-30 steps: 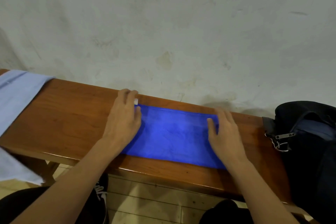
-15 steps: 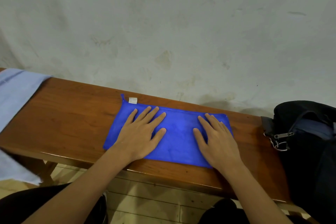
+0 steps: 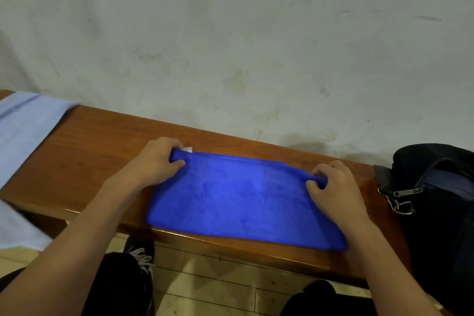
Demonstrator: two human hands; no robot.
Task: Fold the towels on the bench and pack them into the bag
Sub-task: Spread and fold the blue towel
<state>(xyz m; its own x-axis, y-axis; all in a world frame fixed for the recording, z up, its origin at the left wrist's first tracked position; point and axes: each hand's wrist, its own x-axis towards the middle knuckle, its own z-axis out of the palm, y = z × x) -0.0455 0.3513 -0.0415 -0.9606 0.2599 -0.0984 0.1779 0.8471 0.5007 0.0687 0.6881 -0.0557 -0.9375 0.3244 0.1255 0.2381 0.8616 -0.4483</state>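
Pinching the far corners of the blue towel (image 3: pixel 238 197), left hand (image 3: pixel 156 161) and right hand (image 3: pixel 331 187) curl tight; its white tag (image 3: pixel 186 149) is unreadable.

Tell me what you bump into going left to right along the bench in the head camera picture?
Light blue towel → left hand → blue towel → right hand → black bag.
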